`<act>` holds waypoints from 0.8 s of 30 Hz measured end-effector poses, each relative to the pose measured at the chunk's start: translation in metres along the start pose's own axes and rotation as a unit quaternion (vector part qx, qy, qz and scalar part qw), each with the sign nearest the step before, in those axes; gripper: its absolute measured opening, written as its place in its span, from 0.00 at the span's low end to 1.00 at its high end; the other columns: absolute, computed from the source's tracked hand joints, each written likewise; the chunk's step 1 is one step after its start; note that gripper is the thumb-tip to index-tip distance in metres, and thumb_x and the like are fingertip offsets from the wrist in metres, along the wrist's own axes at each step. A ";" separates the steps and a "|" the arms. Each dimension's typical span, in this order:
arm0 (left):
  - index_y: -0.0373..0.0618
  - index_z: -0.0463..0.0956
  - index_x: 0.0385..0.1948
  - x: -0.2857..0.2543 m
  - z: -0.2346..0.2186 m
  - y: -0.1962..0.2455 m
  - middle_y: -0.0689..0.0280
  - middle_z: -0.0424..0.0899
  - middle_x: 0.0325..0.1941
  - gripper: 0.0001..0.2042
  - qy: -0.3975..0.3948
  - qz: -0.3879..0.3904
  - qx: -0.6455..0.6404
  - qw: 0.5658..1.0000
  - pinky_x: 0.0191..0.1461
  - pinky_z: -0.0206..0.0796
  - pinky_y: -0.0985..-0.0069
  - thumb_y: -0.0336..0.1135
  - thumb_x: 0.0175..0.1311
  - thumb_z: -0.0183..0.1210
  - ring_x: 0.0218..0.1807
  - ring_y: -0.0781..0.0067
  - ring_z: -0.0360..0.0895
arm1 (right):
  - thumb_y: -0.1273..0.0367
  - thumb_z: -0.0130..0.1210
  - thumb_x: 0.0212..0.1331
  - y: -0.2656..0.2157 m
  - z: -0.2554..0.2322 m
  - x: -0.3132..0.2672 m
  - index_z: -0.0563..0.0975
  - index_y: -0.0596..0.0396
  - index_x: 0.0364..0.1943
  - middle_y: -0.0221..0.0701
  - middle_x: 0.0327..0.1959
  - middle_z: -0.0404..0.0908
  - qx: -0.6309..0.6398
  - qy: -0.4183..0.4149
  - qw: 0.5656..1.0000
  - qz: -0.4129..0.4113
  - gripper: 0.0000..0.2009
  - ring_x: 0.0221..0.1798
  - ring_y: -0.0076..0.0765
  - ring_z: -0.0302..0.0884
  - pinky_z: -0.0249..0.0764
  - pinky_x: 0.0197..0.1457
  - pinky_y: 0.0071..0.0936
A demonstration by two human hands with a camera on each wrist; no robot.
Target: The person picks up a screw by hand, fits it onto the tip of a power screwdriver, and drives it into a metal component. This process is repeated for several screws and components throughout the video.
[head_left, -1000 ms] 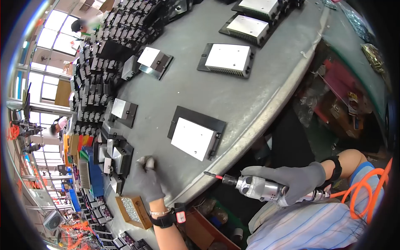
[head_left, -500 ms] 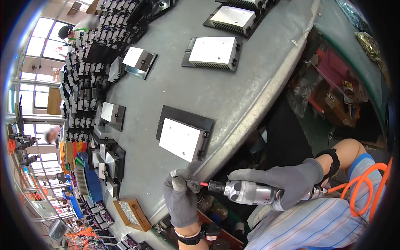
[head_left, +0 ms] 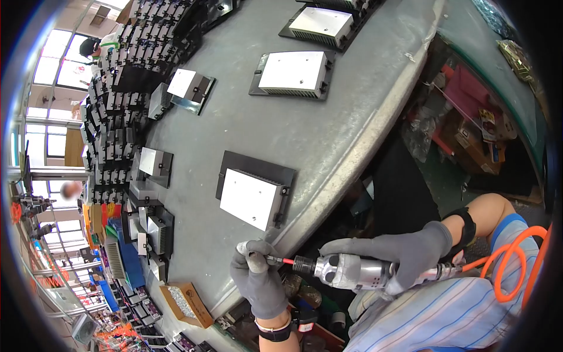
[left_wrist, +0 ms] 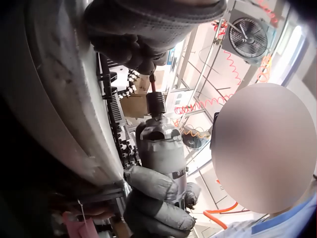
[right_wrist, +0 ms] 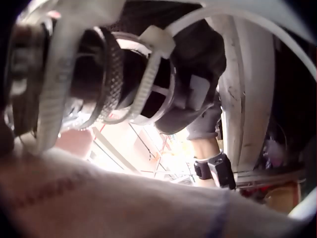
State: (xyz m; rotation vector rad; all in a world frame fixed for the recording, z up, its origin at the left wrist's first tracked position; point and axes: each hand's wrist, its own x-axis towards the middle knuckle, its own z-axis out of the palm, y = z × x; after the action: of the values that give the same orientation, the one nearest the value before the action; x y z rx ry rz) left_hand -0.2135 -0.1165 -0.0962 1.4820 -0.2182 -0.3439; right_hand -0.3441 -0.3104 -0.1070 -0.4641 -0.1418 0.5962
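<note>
My gloved right hand grips a silver air screwdriver in front of the striped shirt, its bit pointing left. At the bit's tip, the gloved left hand pinches with thumb and fingers, which hide the end and any small part there. In the left wrist view the right-hand fingers curl round the tool's body. Just beyond the hands, on the table, a silver finned heat sink lies on a black plate.
An open cardboard box of small screws stands at the table's near left. More heat sinks on plates lie further along, with rows of finished-looking units behind. An orange hose trails from the tool. The table edge curves past the hands.
The left hand has come from the table near the screw box, rightward to the screwdriver bit, and now pinches at its tip. The right hand keeps its grip on the tool.
</note>
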 end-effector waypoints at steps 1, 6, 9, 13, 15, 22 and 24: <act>0.40 0.70 0.28 -0.001 0.000 0.001 0.70 0.69 0.23 0.21 -0.015 -0.012 0.017 1.000 0.30 0.55 0.83 0.53 0.56 0.60 0.25 0.81 0.63 | 0.74 0.52 0.40 -0.006 0.005 -0.003 0.38 0.54 0.68 0.34 0.41 0.69 -0.168 0.031 0.985 0.014 0.47 0.39 0.28 0.71 0.68 0.41 0.23; 0.40 0.72 0.36 -0.002 0.001 0.010 0.69 0.71 0.28 0.23 -0.031 -0.079 0.083 0.993 0.32 0.56 0.83 0.54 0.56 0.60 0.28 0.81 0.64 | 0.73 0.52 0.39 -0.002 -0.002 -0.009 0.38 0.56 0.68 0.34 0.41 0.69 -0.219 0.044 0.975 -0.017 0.48 0.40 0.27 0.69 0.67 0.41 0.23; 0.41 0.71 0.50 0.017 -0.019 0.032 0.62 0.76 0.39 0.38 0.000 0.129 0.416 0.900 0.44 0.67 0.77 0.64 0.44 0.62 0.37 0.73 0.74 | 0.73 0.54 0.38 -0.008 -0.005 -0.017 0.38 0.59 0.67 0.35 0.39 0.69 -0.268 0.093 0.959 0.021 0.49 0.39 0.28 0.69 0.66 0.42 0.23; 0.49 0.71 0.54 0.065 -0.007 0.052 0.58 0.72 0.53 0.41 -0.103 0.345 0.659 0.660 0.52 0.68 0.69 0.67 0.38 0.61 0.50 0.60 0.75 | 0.76 0.48 0.39 -0.002 -0.011 -0.016 0.45 0.54 0.67 0.30 0.38 0.67 -0.263 0.119 0.956 -0.045 0.43 0.40 0.24 0.68 0.68 0.44 0.22; 0.56 0.70 0.55 0.080 -0.001 0.048 0.57 0.64 0.62 0.42 -0.229 0.296 0.605 0.702 0.57 0.67 0.64 0.64 0.32 0.63 0.58 0.54 0.70 | 0.76 0.48 0.39 -0.004 -0.012 -0.013 0.45 0.54 0.67 0.30 0.38 0.67 -0.246 0.117 0.961 -0.046 0.43 0.39 0.24 0.68 0.68 0.44 0.22; 0.53 0.71 0.55 0.090 0.005 0.044 0.58 0.65 0.62 0.41 -0.279 0.222 0.602 0.714 0.57 0.67 0.67 0.49 0.27 0.73 0.56 0.59 0.72 | 0.73 0.55 0.39 0.000 -0.020 -0.008 0.41 0.54 0.68 0.34 0.42 0.68 -0.197 0.105 0.973 -0.050 0.48 0.40 0.26 0.68 0.67 0.41 0.24; 0.61 0.71 0.54 0.087 0.009 0.044 0.62 0.67 0.61 0.39 -0.269 0.235 0.606 0.711 0.53 0.70 0.68 0.40 0.26 0.71 0.52 0.60 0.73 | 0.72 0.56 0.38 -0.004 -0.017 -0.007 0.42 0.54 0.68 0.34 0.43 0.68 -0.184 0.114 0.976 -0.021 0.48 0.41 0.27 0.68 0.67 0.42 0.24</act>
State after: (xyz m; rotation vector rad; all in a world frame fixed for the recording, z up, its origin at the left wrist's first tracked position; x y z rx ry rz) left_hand -0.1311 -0.1535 -0.0574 2.4808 -1.5110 -0.1821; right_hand -0.3439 -0.3237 -0.1202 -0.8832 -0.0428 0.4706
